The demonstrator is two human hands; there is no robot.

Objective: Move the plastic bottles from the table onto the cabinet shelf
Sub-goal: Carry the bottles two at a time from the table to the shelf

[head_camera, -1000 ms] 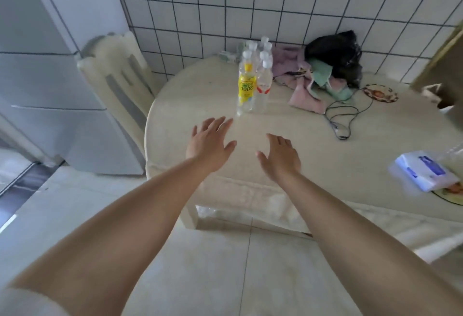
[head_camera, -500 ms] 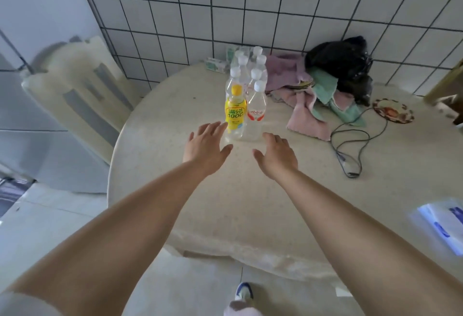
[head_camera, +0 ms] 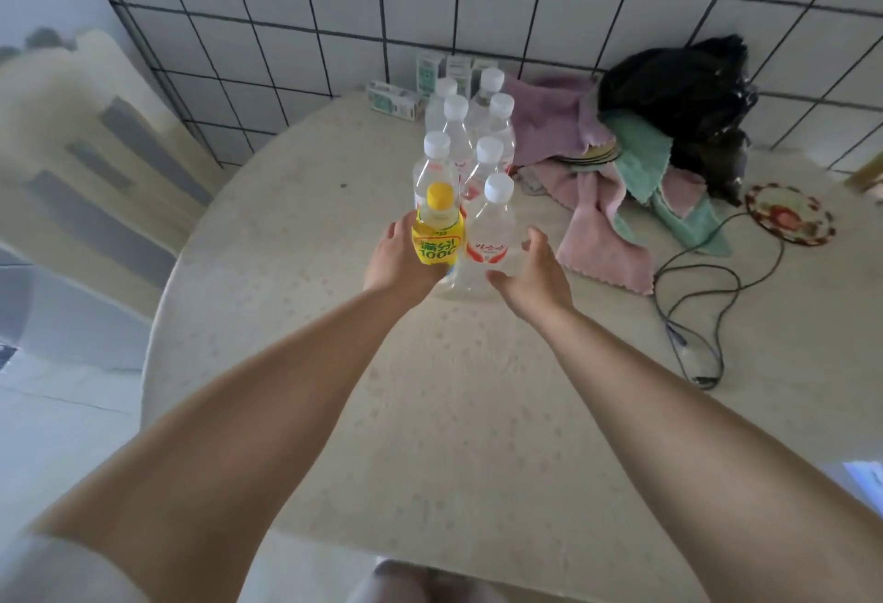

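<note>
Several plastic bottles stand in a cluster on the round beige table (head_camera: 363, 411). The nearest are a yellow-labelled bottle (head_camera: 438, 232) with a yellow cap and a clear bottle (head_camera: 492, 239) with a white cap and red print. My left hand (head_camera: 396, 263) wraps the yellow bottle from its left side, low on the body. My right hand (head_camera: 533, 275) curls round the clear bottle, thumb on its front and fingers on its right side. More clear white-capped bottles (head_camera: 478, 134) stand behind them toward the wall. No cabinet shelf is in view.
Pink and green cloths (head_camera: 602, 201) and a black bag (head_camera: 678, 91) lie at the back right. A black cable (head_camera: 693, 296) and a patterned coaster (head_camera: 788, 215) lie to the right. Small boxes (head_camera: 396, 98) sit by the tiled wall. A cream chair (head_camera: 86, 162) stands left.
Both hands moved forward from open above the table to the two front bottles and closed around them. The view moved closer over the table.
</note>
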